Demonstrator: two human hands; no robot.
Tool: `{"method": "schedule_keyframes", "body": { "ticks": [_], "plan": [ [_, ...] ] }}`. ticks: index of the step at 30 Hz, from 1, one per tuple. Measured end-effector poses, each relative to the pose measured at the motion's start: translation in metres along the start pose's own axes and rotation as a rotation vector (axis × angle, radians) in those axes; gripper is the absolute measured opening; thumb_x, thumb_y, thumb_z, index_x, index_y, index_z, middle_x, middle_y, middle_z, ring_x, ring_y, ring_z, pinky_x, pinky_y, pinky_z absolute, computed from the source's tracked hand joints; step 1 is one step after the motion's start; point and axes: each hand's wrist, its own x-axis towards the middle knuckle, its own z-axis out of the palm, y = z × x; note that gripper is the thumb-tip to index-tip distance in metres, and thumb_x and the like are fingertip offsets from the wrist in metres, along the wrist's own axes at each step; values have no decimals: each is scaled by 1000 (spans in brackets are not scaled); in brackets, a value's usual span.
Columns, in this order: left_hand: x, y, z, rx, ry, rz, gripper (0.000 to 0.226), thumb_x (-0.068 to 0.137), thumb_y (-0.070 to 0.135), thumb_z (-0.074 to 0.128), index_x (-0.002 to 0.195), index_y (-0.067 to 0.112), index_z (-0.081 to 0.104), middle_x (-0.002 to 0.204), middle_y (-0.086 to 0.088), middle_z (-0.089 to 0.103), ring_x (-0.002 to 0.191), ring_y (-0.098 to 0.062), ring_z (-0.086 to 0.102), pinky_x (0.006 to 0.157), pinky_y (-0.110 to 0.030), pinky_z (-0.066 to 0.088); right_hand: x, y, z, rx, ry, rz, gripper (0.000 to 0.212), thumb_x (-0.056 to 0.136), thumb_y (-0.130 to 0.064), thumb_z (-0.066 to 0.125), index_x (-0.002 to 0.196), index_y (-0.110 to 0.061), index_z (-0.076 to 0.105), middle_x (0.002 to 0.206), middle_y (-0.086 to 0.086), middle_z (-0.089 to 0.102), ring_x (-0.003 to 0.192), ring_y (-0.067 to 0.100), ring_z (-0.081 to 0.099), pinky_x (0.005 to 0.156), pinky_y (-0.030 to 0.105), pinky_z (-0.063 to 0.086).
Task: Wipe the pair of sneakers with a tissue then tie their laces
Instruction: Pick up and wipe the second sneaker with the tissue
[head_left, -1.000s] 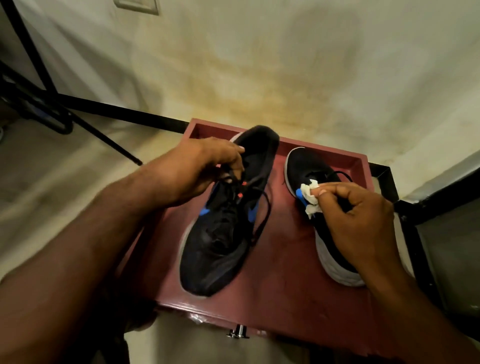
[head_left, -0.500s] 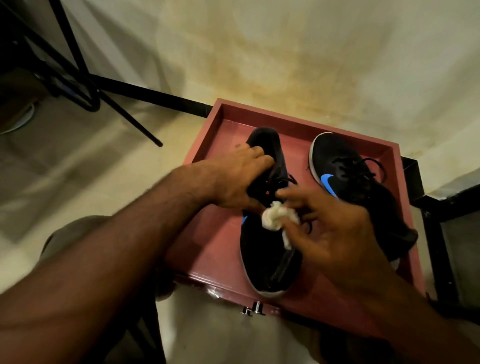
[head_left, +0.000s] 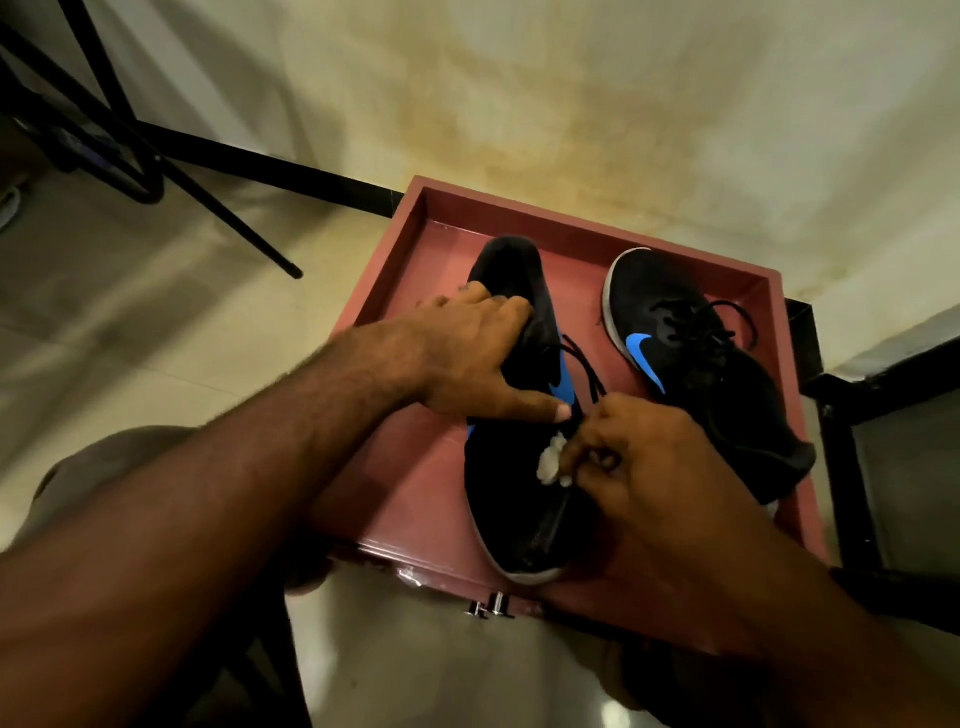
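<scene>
Two black sneakers with blue logos and white soles lie in a red tray (head_left: 400, 270). The left sneaker (head_left: 511, 509) sits mid-tray. My left hand (head_left: 467, 353) presses down on its upper, fingers spread over it. My right hand (head_left: 639, 457) pinches a small crumpled white tissue (head_left: 551, 461) against the sneaker's middle, by a loose black lace. The right sneaker (head_left: 691, 364) rests untouched at the tray's right side, its laces loose on top.
The tray rests on a pale tiled floor against a stained cream wall. Black metal legs (head_left: 223, 218) cross at the upper left. A dark frame (head_left: 841, 467) stands close along the tray's right edge. My knee (head_left: 104, 467) is at lower left.
My right hand left the right sneaker and carried the tissue across to the left sneaker. My left hand shifted from the laces to pressing on the upper. The view swung left.
</scene>
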Motion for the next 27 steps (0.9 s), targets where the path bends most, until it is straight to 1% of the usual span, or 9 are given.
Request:
{"method": "schedule_keyframes", "body": {
  "ticks": [3,5,9,13,18,20,23,25,27],
  "plan": [
    [0,22,10,81,163,-86,129,62,99,51,154,15,20,151,-6,40,142,-29,39,123,-66,19,2,2,-11,-4,-105,55,16,81,-18,79,82,-34,81,91,-15,64,83,3,63,77,32,56],
    [-2,30,12,80,301,-27,133,61,96,59,161,26,5,164,-7,23,153,-31,25,124,-66,11,-1,0,-13,-52,-228,49,16,85,-22,75,88,-36,81,97,-16,66,87,4,64,80,33,57],
    [1,36,15,115,322,328,69,90,73,50,151,46,35,167,8,24,158,-21,12,125,-60,1,-6,-9,-17,30,-438,-23,22,88,-22,72,99,-38,82,106,-16,71,96,3,67,83,24,56],
    [7,48,32,376,210,270,68,89,76,49,146,38,48,161,6,38,156,-23,18,123,-61,2,-13,-22,-17,93,-508,-40,19,92,-26,72,104,-38,80,110,-20,68,103,-4,62,86,18,55],
    [16,48,21,225,398,160,37,97,37,59,131,22,58,143,-1,54,137,-24,43,115,-50,33,-13,-16,-14,99,-497,-23,22,87,-22,71,100,-37,80,104,-20,68,98,-3,64,84,21,56],
    [18,45,20,150,459,17,43,94,30,61,133,16,50,145,-10,46,130,-32,45,104,-47,45,-12,-13,-16,135,-442,19,19,85,-22,75,97,-35,81,98,-22,69,93,-5,66,82,20,57],
    [20,43,24,75,476,-138,40,95,26,54,132,13,45,135,-15,43,110,-35,53,87,-49,49,-5,2,-17,213,-97,155,17,82,-17,76,91,-31,82,88,-12,72,78,2,70,77,33,61],
    [21,40,25,139,415,-134,45,97,37,51,135,15,44,135,-14,43,110,-36,55,87,-51,49,3,13,-12,170,112,193,17,81,-18,74,93,-28,82,90,-9,71,81,6,70,78,37,61],
    [21,33,24,243,320,-64,60,95,60,50,139,19,44,143,-11,40,113,-35,56,88,-49,49,9,16,-5,212,167,172,18,82,-23,75,99,-24,82,97,-8,73,87,8,72,82,38,62]
  ]
}}
